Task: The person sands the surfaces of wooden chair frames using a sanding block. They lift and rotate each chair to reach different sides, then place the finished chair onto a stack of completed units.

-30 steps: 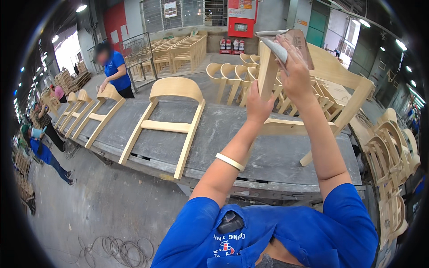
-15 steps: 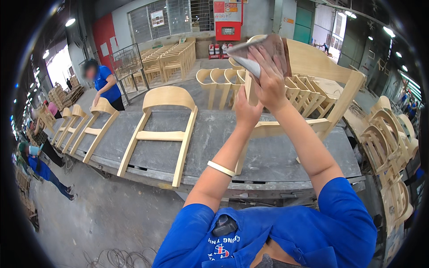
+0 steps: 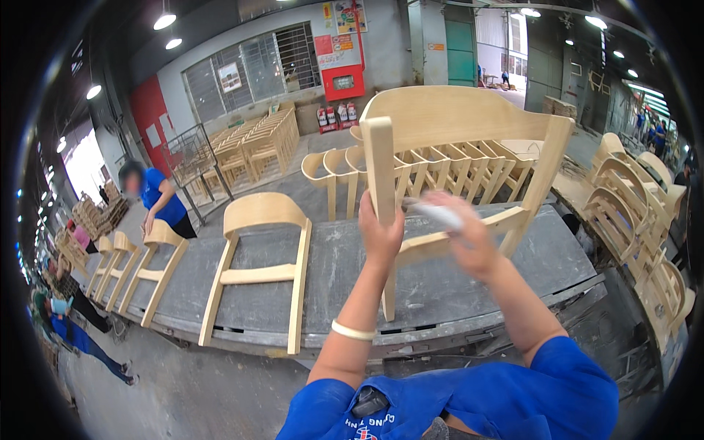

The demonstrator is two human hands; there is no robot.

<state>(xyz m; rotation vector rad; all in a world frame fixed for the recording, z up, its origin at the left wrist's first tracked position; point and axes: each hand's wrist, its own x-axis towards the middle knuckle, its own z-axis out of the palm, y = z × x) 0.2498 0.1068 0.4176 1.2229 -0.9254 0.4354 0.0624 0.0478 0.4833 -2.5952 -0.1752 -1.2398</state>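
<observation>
A pale wooden chair back frame (image 3: 458,116) stands raised over the grey workbench, its curved top rail away from me and one post pointing up toward me. My left hand (image 3: 382,233) is wrapped round that near post below its end. A folded sheet of sandpaper (image 3: 438,213), pale side showing, is in my right hand (image 3: 473,238), which is smeared by motion. The right hand is beside the post, just above the frame's crossbar (image 3: 433,244).
The grey workbench (image 3: 334,290) carries another chair back frame (image 3: 260,274) at left, with several more beyond. A co-worker in blue (image 3: 163,199) stands at the far left side. Stacked curved frames (image 3: 631,220) fill the right; rows of frames (image 3: 425,167) stand behind the bench.
My right hand, with the sandpaper, has come down from the top of the post to beside it, near the crossbar. My left hand still grips the post. The view has shifted.
</observation>
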